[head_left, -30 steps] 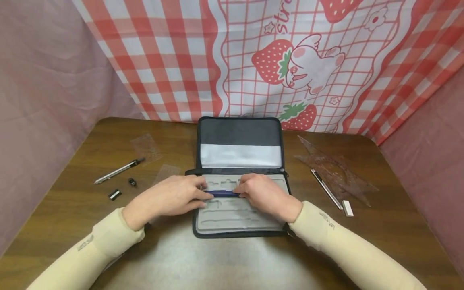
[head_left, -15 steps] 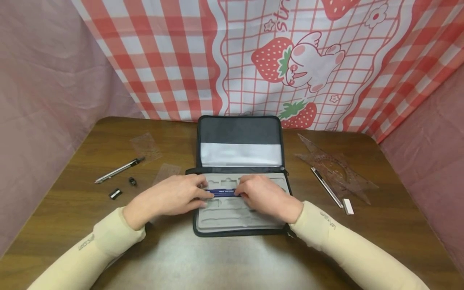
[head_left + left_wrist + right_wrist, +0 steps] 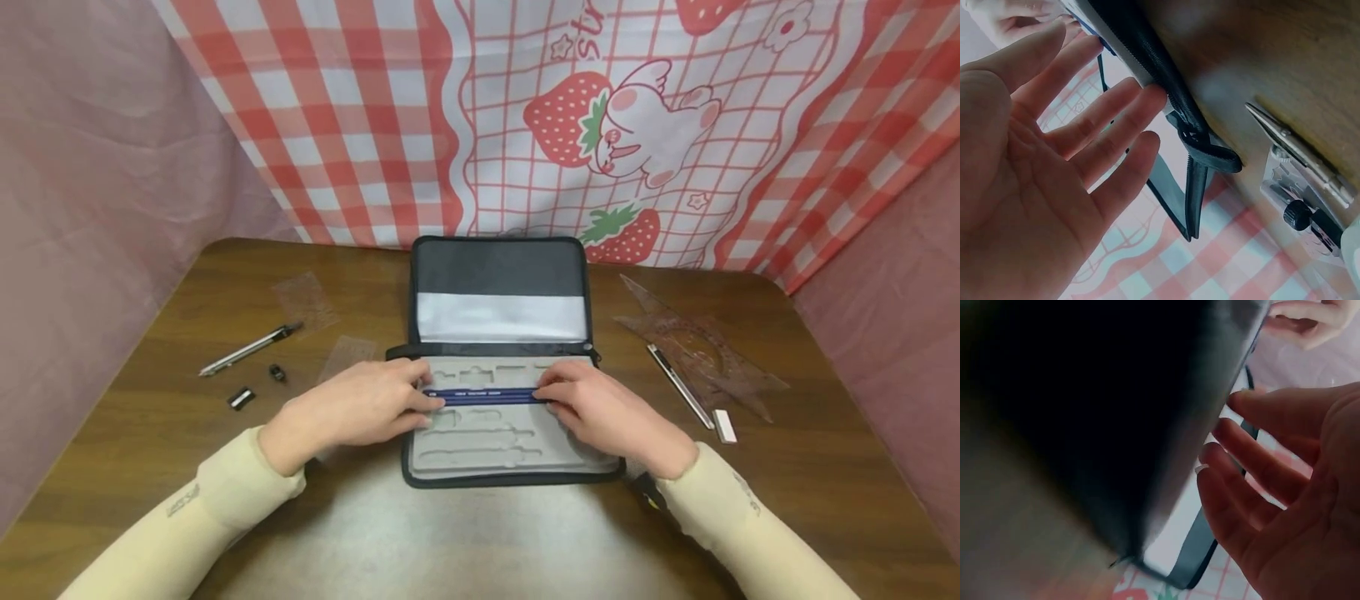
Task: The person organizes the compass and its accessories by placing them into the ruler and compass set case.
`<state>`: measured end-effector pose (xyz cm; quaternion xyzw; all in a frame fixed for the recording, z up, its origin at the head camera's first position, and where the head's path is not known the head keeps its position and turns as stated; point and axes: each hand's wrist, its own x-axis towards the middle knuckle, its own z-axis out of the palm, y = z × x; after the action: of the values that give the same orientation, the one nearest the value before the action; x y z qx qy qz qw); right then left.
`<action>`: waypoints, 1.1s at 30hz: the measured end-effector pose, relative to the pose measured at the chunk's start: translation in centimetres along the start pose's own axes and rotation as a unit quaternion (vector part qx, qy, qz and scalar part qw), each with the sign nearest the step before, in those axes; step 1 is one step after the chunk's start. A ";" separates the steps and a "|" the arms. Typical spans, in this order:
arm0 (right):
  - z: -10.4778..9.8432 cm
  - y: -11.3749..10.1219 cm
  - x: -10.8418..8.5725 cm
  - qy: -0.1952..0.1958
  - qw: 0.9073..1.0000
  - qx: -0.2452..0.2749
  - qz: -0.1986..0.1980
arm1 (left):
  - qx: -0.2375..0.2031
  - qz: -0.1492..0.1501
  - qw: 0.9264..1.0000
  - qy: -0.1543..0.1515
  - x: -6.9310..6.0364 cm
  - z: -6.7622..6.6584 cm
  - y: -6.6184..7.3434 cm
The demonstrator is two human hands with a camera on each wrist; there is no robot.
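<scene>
Dark blue pencils point(image 3: 487, 397) with white lettering lie side by side across the grey moulded tray point(image 3: 566, 446) of an unzipped black case point(image 3: 517, 481). At their left end, my left hand point(image 3: 360, 406) touches them with extended fingertips. My right hand point(image 3: 611, 417) rests its thumb and fingertips on their right end. The left wrist view shows the left hand point(image 3: 1054, 144) with fingers spread beside the case's edge. Loosely bent fingers of the right hand point(image 3: 1272, 469) reach over the case rim in the right wrist view. Both hands hide the pencils' ends.
Left of the case lie a compass point(image 3: 251, 348), a sharpener point(image 3: 241, 398), a small black part point(image 3: 277, 372) and clear plastic templates point(image 3: 306, 300). On the right are clear set squares point(image 3: 701, 354), a utility knife point(image 3: 680, 387) and a white eraser point(image 3: 724, 426). A patterned curtain point(image 3: 360, 125) hangs behind.
My right hand has slid right along the pencils to their right end, uncovering more of them and of the tray. The left hand stays about where it was.
</scene>
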<state>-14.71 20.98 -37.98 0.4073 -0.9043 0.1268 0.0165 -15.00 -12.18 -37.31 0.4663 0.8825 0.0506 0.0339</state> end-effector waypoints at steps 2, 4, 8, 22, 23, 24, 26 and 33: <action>0.1 0.3 -0.8 0.000 1.000 -0.005 0.003 | 0.004 -0.001 1.000 -0.002 0.0 -0.1 0.0; 0.2 0.4 -1.3 -0.002 1.000 -0.003 0.003 | 0.010 -0.003 1.000 -0.003 0.0 -0.1 0.1; 0.2 0.4 -1.8 -0.005 1.000 0.006 0.007 | 0.021 -0.011 1.000 -0.002 0.1 -0.1 0.3; 0.7 0.4 -2.3 -0.007 1.000 0.009 0.023 | -0.018 -0.058 0.996 -0.070 0.2 -0.4 0.6; 0.8 0.3 -2.4 -0.008 1.000 0.002 0.022 | -0.019 -0.059 0.995 -0.080 0.2 -0.4 0.7; 0.8 0.1 -2.4 -0.010 1.000 -0.009 0.020 | -0.021 -0.061 0.994 -0.088 0.1 -0.4 0.8; 0.9 -0.3 -2.3 -0.013 0.999 -0.031 0.017 | -0.020 -0.061 0.993 -0.099 0.1 -0.4 1.0; 1.1 -1.1 -2.0 -0.019 0.998 -0.056 0.026 | 0.004 -0.070 0.993 -0.097 -0.1 -0.3 1.7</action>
<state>-12.52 21.47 -39.08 0.3846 -0.9204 0.0686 0.0187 -13.59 -11.37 -36.76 0.4064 0.9056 -0.0012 0.1212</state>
